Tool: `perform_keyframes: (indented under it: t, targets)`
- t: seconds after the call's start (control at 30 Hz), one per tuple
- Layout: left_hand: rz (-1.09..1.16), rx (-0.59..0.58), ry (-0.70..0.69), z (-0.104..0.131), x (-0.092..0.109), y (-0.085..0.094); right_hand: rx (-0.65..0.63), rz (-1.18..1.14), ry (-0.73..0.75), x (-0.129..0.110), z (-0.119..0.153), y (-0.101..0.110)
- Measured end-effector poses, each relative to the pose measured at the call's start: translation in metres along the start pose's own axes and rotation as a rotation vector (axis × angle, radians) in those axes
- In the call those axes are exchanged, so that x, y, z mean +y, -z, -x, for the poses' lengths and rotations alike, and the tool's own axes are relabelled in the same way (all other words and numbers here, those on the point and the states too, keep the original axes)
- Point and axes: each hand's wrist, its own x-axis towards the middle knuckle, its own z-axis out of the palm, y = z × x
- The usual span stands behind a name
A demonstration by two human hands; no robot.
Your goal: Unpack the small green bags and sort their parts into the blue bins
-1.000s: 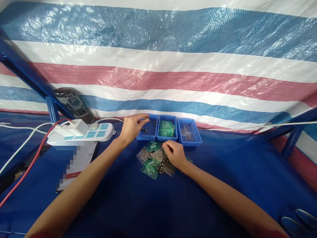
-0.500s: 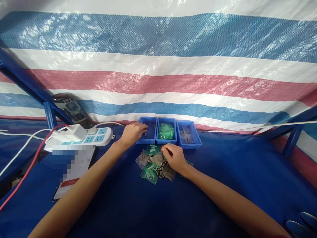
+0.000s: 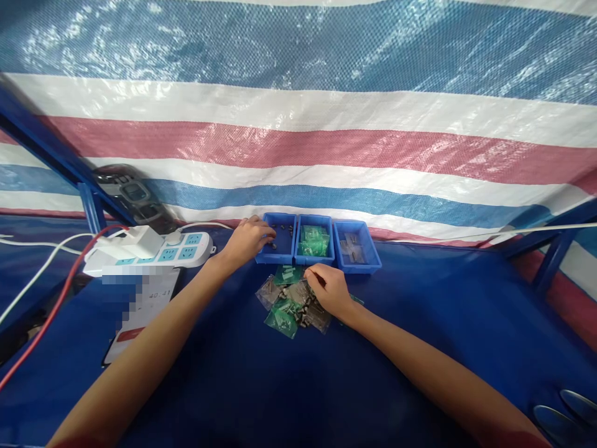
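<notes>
My left hand (image 3: 252, 239) reaches over the near left edge of the left blue bin (image 3: 278, 258), fingers curled together and pointing down. Small dark metal pieces (image 3: 290, 228) lie scattered in that bin, one just below my fingertips. Whether the fingers hold a piece is hidden. My right hand (image 3: 329, 289) is closed in a pinch above the right side of a pile; what it grips is too small to make out. The pile mixes green-tinted bags (image 3: 282, 320), clear bags of parts (image 3: 268, 292) and loose metal pieces (image 3: 302, 314).
The middle blue bin (image 3: 315, 259) holds green bags, the right blue bin (image 3: 359, 268) clear bags. A power strip (image 3: 198, 252) with plugs and a phone (image 3: 156, 298) lie left on the blue table (image 3: 289, 392). Striped sheeting (image 3: 298, 146) hangs behind. Round metal rims (image 3: 555, 420) show lower right.
The camera view has tipped slightly downward, so everything sits a little higher. Both hands keep nearly the same places over the left bin and the pile.
</notes>
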Motion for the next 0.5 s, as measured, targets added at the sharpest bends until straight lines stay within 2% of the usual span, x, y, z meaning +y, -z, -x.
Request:
perform_keyframes:
  t: [0.2,0.5]
  targets:
    - [-0.004,-0.056,-0.001,0.0010,0.0041,0.0008,-0.007,0.016,-0.005,0.0002,-0.0001,-0.0009]
    - [0.011,-0.070,-0.030,0.0002,0.0009,-0.0005,-0.010,0.031,0.003,0.0014,-0.0001,-0.0019]
